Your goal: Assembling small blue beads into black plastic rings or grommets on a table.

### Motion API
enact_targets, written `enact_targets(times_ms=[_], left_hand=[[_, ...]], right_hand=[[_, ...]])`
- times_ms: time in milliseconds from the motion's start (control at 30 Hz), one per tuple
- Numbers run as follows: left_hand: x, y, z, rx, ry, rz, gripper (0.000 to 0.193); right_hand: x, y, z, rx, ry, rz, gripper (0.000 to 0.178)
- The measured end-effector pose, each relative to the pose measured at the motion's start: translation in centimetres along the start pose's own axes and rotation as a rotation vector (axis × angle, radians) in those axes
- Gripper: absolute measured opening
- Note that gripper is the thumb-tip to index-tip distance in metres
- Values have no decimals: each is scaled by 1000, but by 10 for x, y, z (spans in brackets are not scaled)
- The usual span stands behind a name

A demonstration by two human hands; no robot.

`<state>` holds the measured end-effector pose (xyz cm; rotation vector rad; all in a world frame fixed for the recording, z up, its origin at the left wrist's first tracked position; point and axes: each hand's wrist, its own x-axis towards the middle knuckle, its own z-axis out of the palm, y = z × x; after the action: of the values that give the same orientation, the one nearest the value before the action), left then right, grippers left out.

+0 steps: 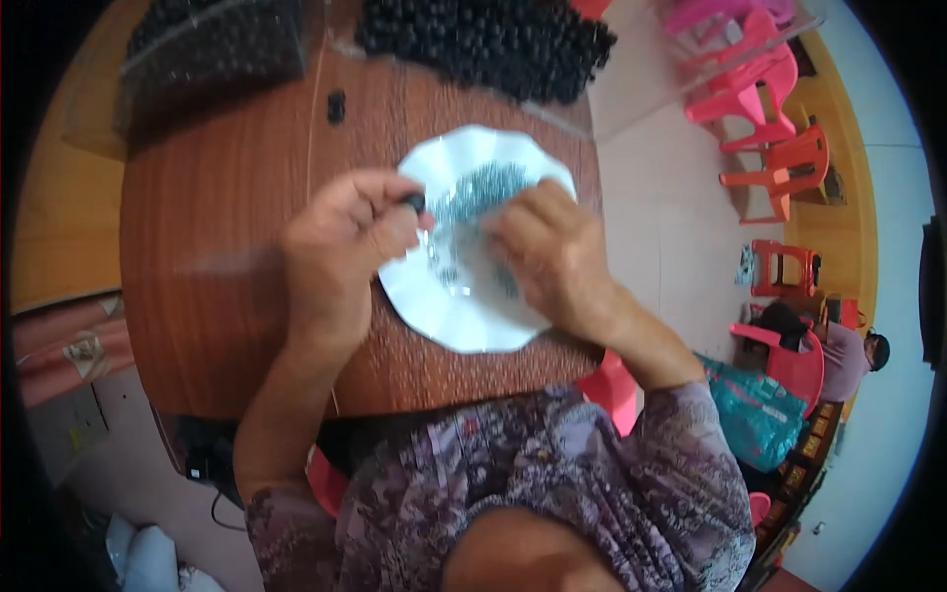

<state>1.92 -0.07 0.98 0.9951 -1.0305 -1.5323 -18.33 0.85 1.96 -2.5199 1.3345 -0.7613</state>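
My left hand (345,242) pinches a small round black part (413,202) between thumb and forefinger, at the left rim of a white plate (406,286) with a scalloped edge. A heap of tiny shiny silvery pieces (483,192) lies on the plate, with a few scattered lower down. They are too small to name. Over the plate's right side hangs my right hand (552,252), its fingers drawn together and slightly blurred. Whatever may be between those fingertips is hidden. Another small black part (336,106) rests on the table, up and left of the plate.
A clear bin of many black parts (483,44) stands at the table's far edge, and a second clear bin (217,59) is at the far left. The brown wooden table (217,326) carries everything. Pink chairs (745,84), a teal bag (755,409) and another person (848,360) are on the right.
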Motion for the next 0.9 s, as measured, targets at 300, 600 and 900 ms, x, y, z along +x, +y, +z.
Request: enact_targets(times_ms=[300,600,900], left_hand=[[10,-7,-6,-31,-37,70,19],[3,-12,-6,-88,-55,54,19],[7,-12,-5,-108,-66,37,20]], right_hand=[[-5,1,12,7,-48,-41,22],[-10,-5,22,-19,-101,-89,21],[-5,-9,21,42,-112,-70,21]])
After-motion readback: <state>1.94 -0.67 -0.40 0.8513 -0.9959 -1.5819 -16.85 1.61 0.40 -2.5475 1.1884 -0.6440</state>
